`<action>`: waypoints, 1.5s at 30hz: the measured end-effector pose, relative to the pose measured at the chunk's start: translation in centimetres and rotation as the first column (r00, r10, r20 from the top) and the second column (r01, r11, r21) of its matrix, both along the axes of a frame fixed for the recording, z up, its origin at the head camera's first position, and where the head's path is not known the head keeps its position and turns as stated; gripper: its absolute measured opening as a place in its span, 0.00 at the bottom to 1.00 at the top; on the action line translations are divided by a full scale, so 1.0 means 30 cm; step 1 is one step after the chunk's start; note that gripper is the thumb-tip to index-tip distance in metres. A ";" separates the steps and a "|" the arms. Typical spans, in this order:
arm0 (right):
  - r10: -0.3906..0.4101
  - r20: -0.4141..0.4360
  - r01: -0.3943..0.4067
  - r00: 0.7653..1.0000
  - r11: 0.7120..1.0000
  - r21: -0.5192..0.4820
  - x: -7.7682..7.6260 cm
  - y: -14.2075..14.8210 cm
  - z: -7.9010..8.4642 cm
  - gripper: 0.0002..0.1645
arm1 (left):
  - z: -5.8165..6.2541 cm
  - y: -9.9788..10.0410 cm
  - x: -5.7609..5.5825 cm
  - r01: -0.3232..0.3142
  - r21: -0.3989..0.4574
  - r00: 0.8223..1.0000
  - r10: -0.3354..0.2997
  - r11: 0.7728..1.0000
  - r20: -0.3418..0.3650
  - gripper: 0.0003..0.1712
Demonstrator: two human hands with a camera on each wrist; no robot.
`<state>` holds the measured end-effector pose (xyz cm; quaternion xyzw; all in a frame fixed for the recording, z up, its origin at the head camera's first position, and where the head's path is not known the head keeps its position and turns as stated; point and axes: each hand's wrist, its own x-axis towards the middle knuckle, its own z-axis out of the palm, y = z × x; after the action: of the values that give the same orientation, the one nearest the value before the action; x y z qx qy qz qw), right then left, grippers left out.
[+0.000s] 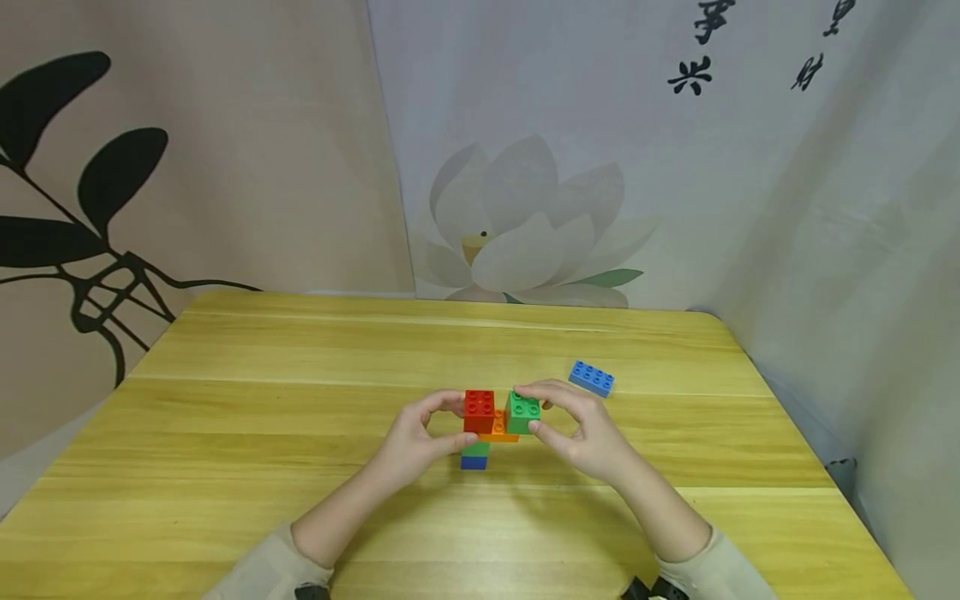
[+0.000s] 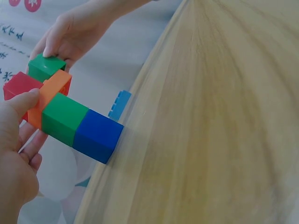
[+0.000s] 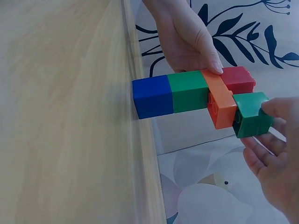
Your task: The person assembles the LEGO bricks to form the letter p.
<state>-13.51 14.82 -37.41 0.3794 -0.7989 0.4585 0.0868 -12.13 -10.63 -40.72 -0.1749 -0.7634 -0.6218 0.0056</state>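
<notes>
A stack of building blocks stands upright on the table: a blue block (image 2: 99, 136) at the bottom, a green block (image 2: 64, 117) over it, then a flatter orange block (image 3: 219, 100) that juts out to the right. On its left end sits a red block (image 1: 479, 411). My left hand (image 1: 416, 437) grips the stack at the red and orange blocks, thumb in front and fingers behind. Between thumb and fingers, my right hand (image 1: 585, 429) pinches a second green block (image 1: 522, 414), which is right at the jutting end of the orange block, beside the red one.
Behind my right hand a loose blue block (image 1: 592, 378), studs up, lies on the wooden table (image 1: 300, 375). Printed curtains (image 1: 285, 150) hang beyond the table's far edge.
</notes>
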 end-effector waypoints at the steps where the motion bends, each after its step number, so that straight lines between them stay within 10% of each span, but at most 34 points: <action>1: 0.000 -0.005 0.000 1.000 1.000 0.003 0.001 0.000 0.002 0.25 | 0.000 0.000 0.000 0.001 0.001 1.000 -0.001 1.000 -0.001 0.25; 27: -0.011 -0.138 0.010 0.990 1.000 -0.006 0.001 -0.007 -0.020 0.26 | -0.008 0.002 -0.006 -0.001 0.003 1.000 0.002 1.000 -0.026 0.25; 45: -0.016 -0.063 0.018 0.998 0.999 0.027 0.001 0.016 0.014 0.27 | -0.006 0.003 -0.003 0.000 0.017 1.000 0.000 1.000 0.001 0.25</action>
<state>-13.48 15.31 -37.00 0.3879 -0.8054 0.4343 0.1106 -12.21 -10.55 -40.89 -0.1744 -0.7582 -0.6283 0.0067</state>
